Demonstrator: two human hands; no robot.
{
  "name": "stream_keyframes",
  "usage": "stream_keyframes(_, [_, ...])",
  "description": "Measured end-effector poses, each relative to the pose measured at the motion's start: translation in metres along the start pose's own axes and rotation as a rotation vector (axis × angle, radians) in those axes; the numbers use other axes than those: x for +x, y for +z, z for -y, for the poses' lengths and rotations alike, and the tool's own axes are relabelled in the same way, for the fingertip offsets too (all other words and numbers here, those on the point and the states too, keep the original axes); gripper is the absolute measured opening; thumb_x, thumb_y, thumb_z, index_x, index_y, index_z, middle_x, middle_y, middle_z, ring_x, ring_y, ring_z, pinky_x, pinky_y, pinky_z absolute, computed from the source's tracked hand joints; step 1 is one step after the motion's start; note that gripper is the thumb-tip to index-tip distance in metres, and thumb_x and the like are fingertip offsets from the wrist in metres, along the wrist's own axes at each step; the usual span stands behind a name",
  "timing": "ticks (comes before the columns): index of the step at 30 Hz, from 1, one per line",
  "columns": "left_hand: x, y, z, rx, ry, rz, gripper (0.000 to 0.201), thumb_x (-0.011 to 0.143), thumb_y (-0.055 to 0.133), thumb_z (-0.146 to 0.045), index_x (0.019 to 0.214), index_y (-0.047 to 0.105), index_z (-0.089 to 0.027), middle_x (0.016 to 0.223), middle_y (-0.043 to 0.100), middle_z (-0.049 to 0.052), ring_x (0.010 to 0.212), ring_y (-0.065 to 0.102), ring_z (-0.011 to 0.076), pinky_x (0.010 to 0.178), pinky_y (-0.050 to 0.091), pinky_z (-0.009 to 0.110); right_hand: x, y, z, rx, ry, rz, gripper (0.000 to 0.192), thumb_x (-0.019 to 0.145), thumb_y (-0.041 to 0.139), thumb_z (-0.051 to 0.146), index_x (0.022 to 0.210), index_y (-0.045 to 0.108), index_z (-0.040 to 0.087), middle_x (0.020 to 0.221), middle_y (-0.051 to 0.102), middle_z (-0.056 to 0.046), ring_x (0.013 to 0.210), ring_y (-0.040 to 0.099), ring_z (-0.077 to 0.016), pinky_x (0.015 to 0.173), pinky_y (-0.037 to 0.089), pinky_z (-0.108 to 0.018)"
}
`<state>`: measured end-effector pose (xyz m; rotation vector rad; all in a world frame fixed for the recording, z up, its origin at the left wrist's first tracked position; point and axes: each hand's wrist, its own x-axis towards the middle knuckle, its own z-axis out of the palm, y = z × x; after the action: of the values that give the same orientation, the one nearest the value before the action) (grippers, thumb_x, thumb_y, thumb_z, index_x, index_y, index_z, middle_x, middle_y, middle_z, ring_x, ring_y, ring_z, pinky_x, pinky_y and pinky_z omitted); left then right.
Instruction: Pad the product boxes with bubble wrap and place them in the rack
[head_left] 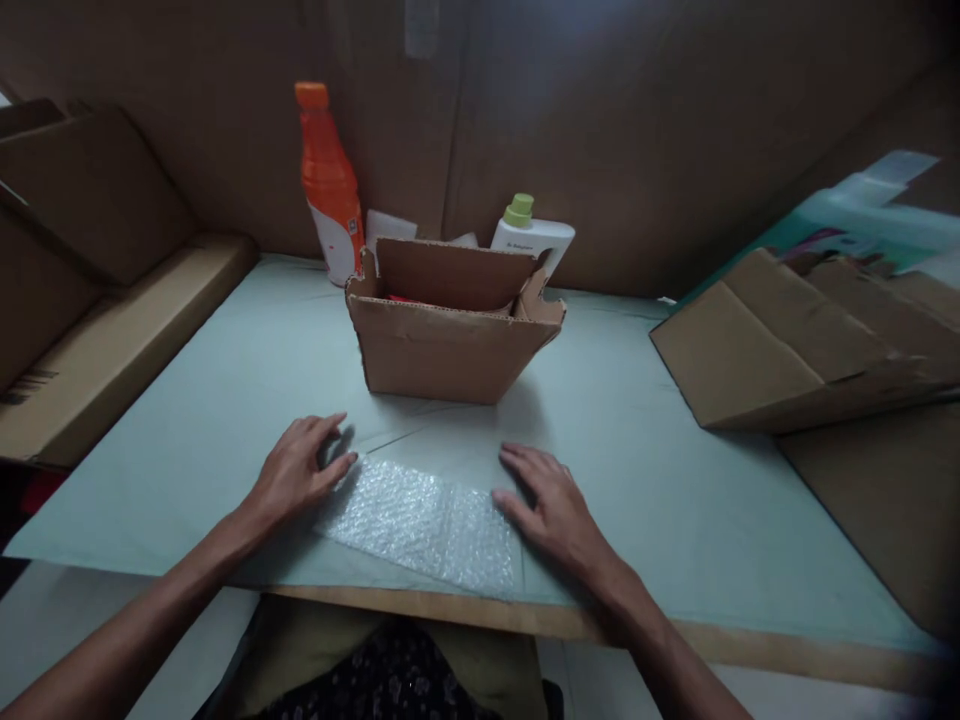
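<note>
Fingers [330, 424], left hand [294, 470]: parted, holding nothing, at left end of bubble wrap [427, 522]. Fingers, right hand [553, 502]: parted, holding nothing, beside its right end. Bubble wrap: one sheet, flat on table [622, 410], between the hands, before open box [439, 352].

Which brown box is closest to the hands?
The middle box, just beyond the left hand, right hand and bubble wrap. The right box and the cardboard at the left are farther from the hands.

Pale-covered table [615, 400]: bubble wrap [427, 525] near front edge, open carton [435, 352], orange bottle [328, 185]; white bottle [517, 238], base hidden, probably too.
</note>
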<state>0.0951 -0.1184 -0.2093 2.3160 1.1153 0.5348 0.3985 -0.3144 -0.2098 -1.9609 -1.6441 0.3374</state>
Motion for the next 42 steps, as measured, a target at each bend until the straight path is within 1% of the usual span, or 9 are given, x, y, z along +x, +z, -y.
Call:
stream_keyframes(4, [-0.034,0.004,-0.005,0.206,0.076,0.057,0.023,0.086,0.056,-0.042,0.087,0.064,-0.021,0.089,0.064,0.007,0.089,0.059,0.0265,0.08,0.05,0.041,-0.039,0.014,0.025,-0.103,-0.095,-0.008,0.009,0.091,0.06,0.027,0.096,0.066,0.021,0.135,0.064,-0.013,0.126,0.057,-0.0321,0.099,0.047,-0.052])
stream_keyframes(7, [-0.037,0.009,-0.014,0.207,0.093,0.08,0.013,0.086,0.051,-0.03,0.079,0.059,-0.021,0.091,0.064,0.007,0.088,0.06,0.0246,0.079,0.049,0.038,-0.051,0.022,0.041,-0.059,-0.148,-0.074,0.01,0.091,0.054,0.016,0.085,0.059,0.023,0.115,0.072,-0.01,0.11,0.065,-0.0265,0.09,0.05,-0.044])
stream_keyframes(14, [-0.035,-0.006,-0.02,0.359,-0.06,0.116,0.03,0.088,0.053,-0.043,0.104,0.06,-0.019,0.1,0.065,0.009,0.086,0.063,0.0266,0.075,0.047,0.038,-0.077,0.021,0.059,-0.171,-0.122,-0.143,0.033,0.091,0.063,0.029,0.122,0.059,0.022,0.109,0.071,-0.011,0.096,0.064,-0.0282,0.081,0.05,-0.043])
stream_keyframes(19, [-0.04,-0.013,-0.014,0.359,-0.085,0.253,0.029,0.09,0.048,-0.046,0.079,0.058,-0.021,0.085,0.062,0.006,0.076,0.061,0.0239,0.066,0.04,0.032,-0.095,0.017,0.063,-0.198,-0.305,0.035,0.069,0.079,0.073,0.033,0.143,0.049,0.021,0.141,0.057,-0.017,0.125,0.054,-0.0354,0.098,0.048,-0.053])
stream_keyframes(23, [-0.041,-0.012,-0.011,0.262,-0.053,0.196,0.016,0.085,0.051,-0.034,0.078,0.058,-0.021,0.081,0.062,0.004,0.07,0.059,0.0215,0.064,0.038,0.031,-0.102,0.027,0.063,-0.257,-0.39,-0.012,0.055,0.078,0.062,0.007,0.131,0.059,0.021,0.141,0.058,-0.016,0.126,0.055,-0.0325,0.096,0.05,-0.051])
stream_keyframes(28, [-0.014,-0.007,-0.027,0.091,0.053,0.127,0.009,0.083,0.053,-0.025,0.079,0.06,-0.022,0.071,0.065,0.001,0.065,0.06,0.0197,0.061,0.039,0.029,-0.102,0.029,0.081,-0.156,-0.475,-0.217,0.036,0.086,0.05,0.0,0.112,0.065,0.021,0.121,0.071,-0.013,0.115,0.064,-0.0254,0.09,0.053,-0.043])
stream_keyframes(35, [0.057,0.032,-0.065,-0.027,0.224,0.058,0.027,0.08,0.065,-0.021,0.107,0.065,-0.02,0.108,0.069,0.01,0.107,0.061,0.0287,0.099,0.045,0.047,-0.08,0.04,0.112,-0.022,-0.446,-0.216,0.027,0.092,0.048,0.005,0.107,0.065,0.02,0.1,0.077,-0.008,0.094,0.07,-0.0222,0.083,0.052,-0.04])
stream_keyframes(38, [0.037,0.027,-0.062,-0.071,0.253,0.059,0.037,0.083,0.063,-0.024,0.12,0.062,-0.02,0.117,0.067,0.012,0.113,0.059,0.0295,0.102,0.045,0.049,-0.068,0.055,0.112,0.055,-0.333,-0.134,0.022,0.095,0.048,0.009,0.099,0.066,0.02,0.083,0.075,-0.004,0.073,0.068,-0.0185,0.069,0.051,-0.034])
stream_keyframes(42, [-0.035,0.007,-0.05,-0.323,0.228,0.168,0.034,0.094,0.054,-0.035,0.125,0.061,-0.024,0.114,0.07,0.009,0.106,0.065,0.024,0.093,0.053,0.042,-0.048,0.056,0.11,0.179,-0.137,-0.001,0.018,0.095,0.054,0.014,0.095,0.07,0.023,0.086,0.076,-0.001,0.076,0.07,-0.0171,0.072,0.052,-0.03])
